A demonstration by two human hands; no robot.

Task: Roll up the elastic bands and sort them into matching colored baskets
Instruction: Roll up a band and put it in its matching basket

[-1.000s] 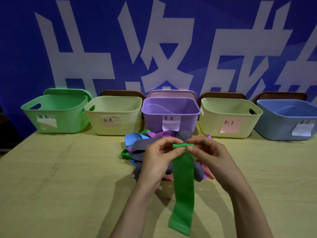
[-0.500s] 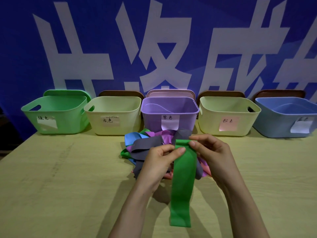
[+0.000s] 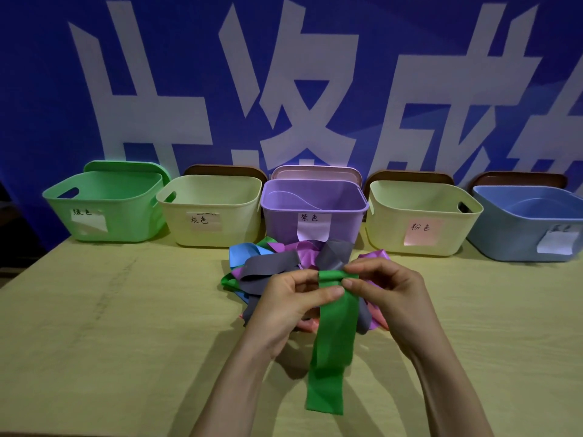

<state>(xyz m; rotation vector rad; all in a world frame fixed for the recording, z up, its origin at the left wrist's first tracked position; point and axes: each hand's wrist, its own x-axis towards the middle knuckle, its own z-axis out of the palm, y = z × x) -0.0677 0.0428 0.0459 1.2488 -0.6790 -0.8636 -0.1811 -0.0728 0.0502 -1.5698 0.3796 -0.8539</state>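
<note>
A green elastic band (image 3: 332, 342) hangs from both my hands above the table, its top end rolled into a small fold. My left hand (image 3: 291, 302) pinches the roll's left side and my right hand (image 3: 386, 291) pinches its right side. Behind my hands lies a tangled pile of bands (image 3: 280, 263) in grey, purple, blue, green and pink. Five labelled baskets stand in a row at the back: green basket (image 3: 104, 205), cream basket (image 3: 211, 209), purple basket (image 3: 314, 208), a second cream basket (image 3: 421, 216) with a pink label, and blue basket (image 3: 530, 222).
The wooden table (image 3: 110, 326) stretches to both sides of the pile. A blue banner (image 3: 284, 74) with large white characters forms the wall right behind the baskets. Lids (image 3: 315, 171) stand propped behind the baskets.
The top end of the green band has been folded over again, so the rolled part is thicker. Both hands keep their pinch and stay near the pile.
</note>
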